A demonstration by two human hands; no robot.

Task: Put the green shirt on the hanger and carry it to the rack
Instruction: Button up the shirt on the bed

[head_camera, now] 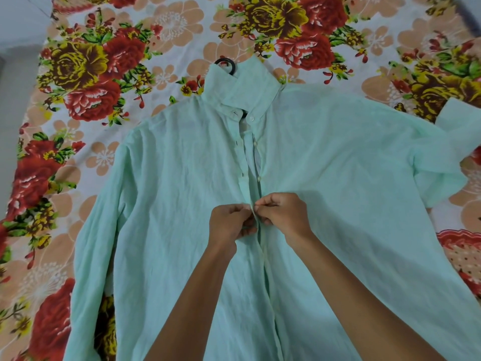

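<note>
A pale green shirt (166, 194) lies spread front-up on the flowered bed, collar at the far end. A black hanger hook (227, 64) pokes out above the collar; the rest of the hanger is hidden inside the shirt. My left hand (229, 222) pinches the left placket edge at mid-chest. My right hand (283, 214) pinches the right placket edge directly beside it, fingertips nearly touching. Above my hands the placket gapes open, showing several small buttons. The right sleeve is folded back at the far right.
The bedsheet (86, 74) with red and yellow flowers covers the whole surface under the shirt. A grey floor strip (10, 82) shows past the bed's left edge. No rack is in view.
</note>
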